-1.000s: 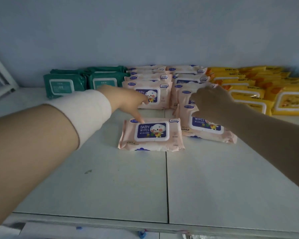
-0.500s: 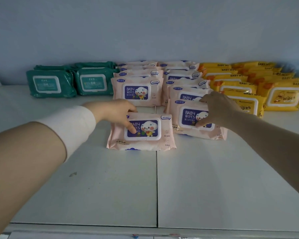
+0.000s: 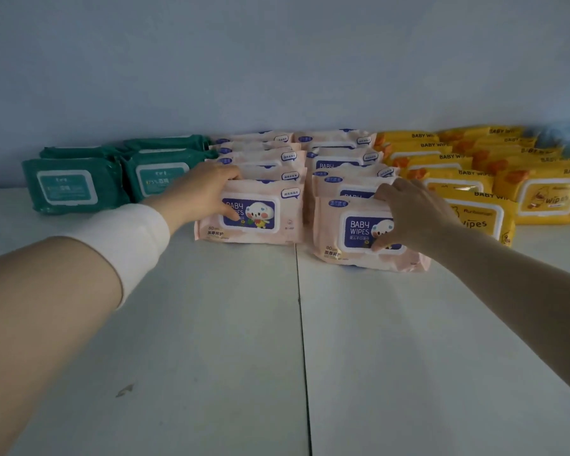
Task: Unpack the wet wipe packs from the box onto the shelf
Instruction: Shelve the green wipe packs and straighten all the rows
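Mid-frame, the left hand (image 3: 208, 189) grips the left pink pack (image 3: 260, 213) and the right hand (image 3: 408, 215) pinches the right pink pack (image 3: 352, 235), both fronting full rows on the shelf (image 3: 277, 340). The box is out of view, so what remains is unclear.

You have open shelf (image 3: 211, 340) in front of you; rows of green packs (image 3: 69, 189), pink packs (image 3: 264, 166) and yellow packs (image 3: 474, 159) block the back against the wall (image 3: 277, 60).
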Tool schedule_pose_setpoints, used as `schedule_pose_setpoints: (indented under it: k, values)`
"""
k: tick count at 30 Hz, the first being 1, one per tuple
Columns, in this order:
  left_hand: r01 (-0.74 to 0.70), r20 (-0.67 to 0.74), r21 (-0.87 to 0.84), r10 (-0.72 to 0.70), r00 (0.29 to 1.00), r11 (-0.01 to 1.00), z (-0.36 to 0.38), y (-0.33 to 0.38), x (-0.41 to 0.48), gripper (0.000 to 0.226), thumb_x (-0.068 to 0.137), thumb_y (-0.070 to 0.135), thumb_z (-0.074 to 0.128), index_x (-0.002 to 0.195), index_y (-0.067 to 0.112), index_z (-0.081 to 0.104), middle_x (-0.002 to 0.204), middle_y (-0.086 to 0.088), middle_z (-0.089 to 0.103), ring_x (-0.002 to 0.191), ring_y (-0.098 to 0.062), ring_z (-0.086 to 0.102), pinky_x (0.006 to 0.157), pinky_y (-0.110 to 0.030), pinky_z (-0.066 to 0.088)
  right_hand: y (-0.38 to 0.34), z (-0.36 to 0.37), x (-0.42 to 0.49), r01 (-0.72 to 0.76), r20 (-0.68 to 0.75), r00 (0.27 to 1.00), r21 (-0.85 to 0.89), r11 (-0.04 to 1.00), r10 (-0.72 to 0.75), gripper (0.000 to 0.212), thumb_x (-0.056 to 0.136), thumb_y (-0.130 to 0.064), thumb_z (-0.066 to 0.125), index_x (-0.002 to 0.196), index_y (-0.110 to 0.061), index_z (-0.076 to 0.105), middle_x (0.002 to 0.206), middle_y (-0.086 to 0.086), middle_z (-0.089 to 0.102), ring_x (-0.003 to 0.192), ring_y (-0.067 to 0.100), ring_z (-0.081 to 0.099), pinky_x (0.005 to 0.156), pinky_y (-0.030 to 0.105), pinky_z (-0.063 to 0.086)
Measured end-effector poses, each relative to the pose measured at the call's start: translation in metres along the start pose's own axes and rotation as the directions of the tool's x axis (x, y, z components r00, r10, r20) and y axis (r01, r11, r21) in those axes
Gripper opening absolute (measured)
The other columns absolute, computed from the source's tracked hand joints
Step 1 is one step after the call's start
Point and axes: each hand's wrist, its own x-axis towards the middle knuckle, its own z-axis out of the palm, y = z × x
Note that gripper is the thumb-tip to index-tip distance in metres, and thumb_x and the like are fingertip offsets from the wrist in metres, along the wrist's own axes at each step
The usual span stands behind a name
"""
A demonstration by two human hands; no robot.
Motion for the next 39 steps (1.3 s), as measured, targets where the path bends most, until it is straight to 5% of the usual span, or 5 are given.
schedule_pose_setpoints:
  k: [15,21,27,32,39]
  values:
    - [-0.008,0.022,-0.072,0.009,1.0,0.997,0.004,-0.02,0.011,0.07,0.062,0.033,0.084,0.122,0.015,0.052,0.124,-0.001,0.056,0.111,-0.021,0.051,0.093,-0.038,0.045,-0.011,-0.009,0.011,0.052,0.093,0.994,0.012,0.999,-0.053,0.1,0.059,-0.059,0.076,0.14,-0.024,0.03,0.137,0.001,0.042,0.125,0.023,0.035,0.107,0.038,0.033]
    - [0.003,-0.002,-0.101,-0.003,1.0,0.995,0.005,-0.019,0.01,0.043,0.066,0.023,0.082,0.095,0.007,0.056,0.096,-0.004,0.056,0.086,-0.022,0.051,0.063,-0.029,0.036,-0.068,-0.002,0.024,0.09,-0.162,0.984,0.09,0.992,-0.074,0.079,0.072,-0.053,0.071,0.136,-0.019,0.038,0.131,0.003,0.045,0.123,0.024,0.032,0.105,0.034,0.029]
    - [-0.034,-0.091,-0.137,0.022,0.996,0.99,0.011,-0.026,0.008,0.044,0.064,0.027,0.083,0.089,0.009,0.053,0.091,-0.001,0.053,0.08,-0.02,0.049,0.057,-0.028,0.032,-0.107,0.029,0.049,-0.117,-0.223,0.966,0.076,0.99,0.132,0.083,0.076,-0.051,0.069,0.136,-0.007,0.032,0.135,0.011,0.041,0.126,0.03,0.03,0.105,0.036,0.028]
    - [-0.066,-0.149,-0.08,0.054,0.987,0.995,0.016,-0.028,0.006,0.046,0.065,0.029,0.082,0.094,0.012,0.05,0.096,0.003,0.047,0.087,-0.017,0.044,0.066,-0.03,0.031,-0.112,0.037,0.055,-0.153,-0.287,0.943,0.074,0.985,0.168,0.063,0.084,-0.034,0.066,0.132,-0.005,0.037,0.134,0.012,0.044,0.125,0.031,0.03,0.104,0.037,0.029]
    - [-0.084,-0.076,0.001,0.084,0.994,0.996,0.006,-0.022,0.004,0.056,0.069,0.036,0.078,0.112,0.015,0.05,0.119,-0.001,0.053,0.106,-0.018,0.048,0.077,-0.028,0.037,-0.1,0.017,0.052,-0.082,-0.163,0.982,0.088,0.993,0.095,0.072,0.08,-0.049,0.065,0.133,-0.01,0.038,0.132,0.007,0.047,0.124,0.027,0.032,0.105,0.034,0.029]
